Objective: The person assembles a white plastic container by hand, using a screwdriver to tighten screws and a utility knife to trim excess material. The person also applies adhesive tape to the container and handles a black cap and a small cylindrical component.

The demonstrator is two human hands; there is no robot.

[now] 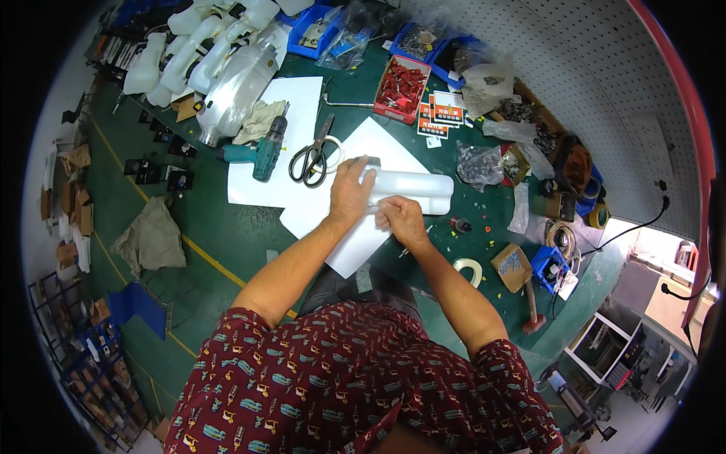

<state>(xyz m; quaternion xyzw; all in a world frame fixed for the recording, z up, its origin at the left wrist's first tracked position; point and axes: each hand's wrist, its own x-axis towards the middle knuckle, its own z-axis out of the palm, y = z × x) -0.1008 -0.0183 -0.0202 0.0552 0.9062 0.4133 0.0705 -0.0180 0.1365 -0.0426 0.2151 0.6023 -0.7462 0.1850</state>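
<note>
A white plastic container point(416, 184), long and rounded, lies on white paper point(397, 147) at the table's near side. My left hand point(351, 191) is closed around its left end, beside a grey cap-like part point(370, 161). At its lower edge, my right hand point(402, 219) has its fingers pinched together; whatever they hold is too small to make out. Black-handled scissors point(308, 163) lie left of my left hand, partly over a roll of pale tape point(333, 156). Farther left is a green cordless drill point(268, 153).
More white containers point(200, 53) crowd the far left, near a clear-wrapped one point(236, 87). A red box of red parts point(401, 88), blue bins point(311, 34) and bagged hardware point(479, 166) stand along the back and right. A tape roll point(468, 271) and hammer point(532, 306) lie at right.
</note>
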